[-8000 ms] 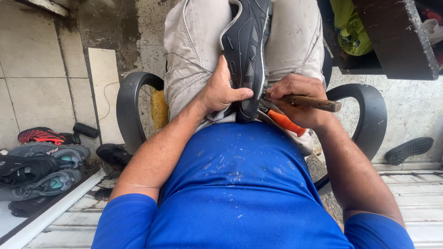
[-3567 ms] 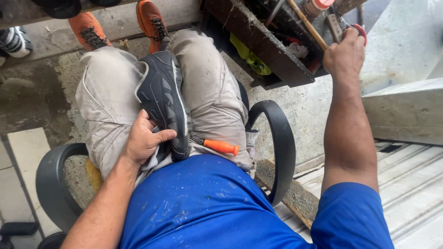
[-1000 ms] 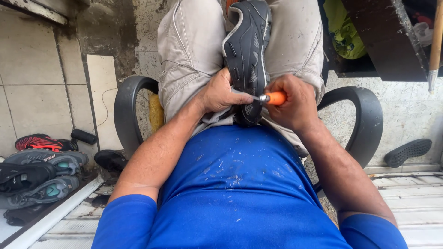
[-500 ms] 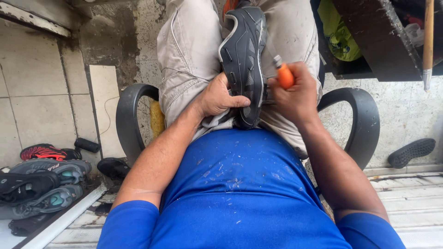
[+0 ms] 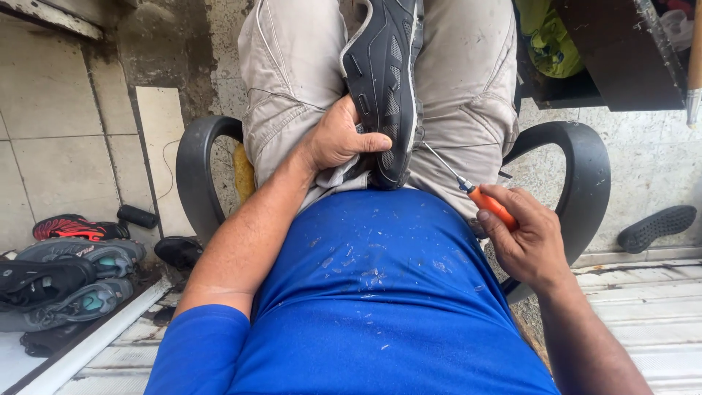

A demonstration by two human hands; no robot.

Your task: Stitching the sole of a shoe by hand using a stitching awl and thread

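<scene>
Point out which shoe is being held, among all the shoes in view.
The dark grey shoe on the lap, gripped by the left hand. The other shoes lie piled on the floor at left, untouched.

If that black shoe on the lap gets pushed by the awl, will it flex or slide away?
The black shoe probably flexes little at the thick sole edge, though its mesh upper looks soft. It seems unlikely to slide: the left hand pins its heel against the thighs. The awl, in the right hand, looks thin, so may bend.

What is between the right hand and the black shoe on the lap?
In the head view, only the thin metal shaft of the orange-handled awl spans from the right hand to the black shoe, above the beige trousers.
</scene>
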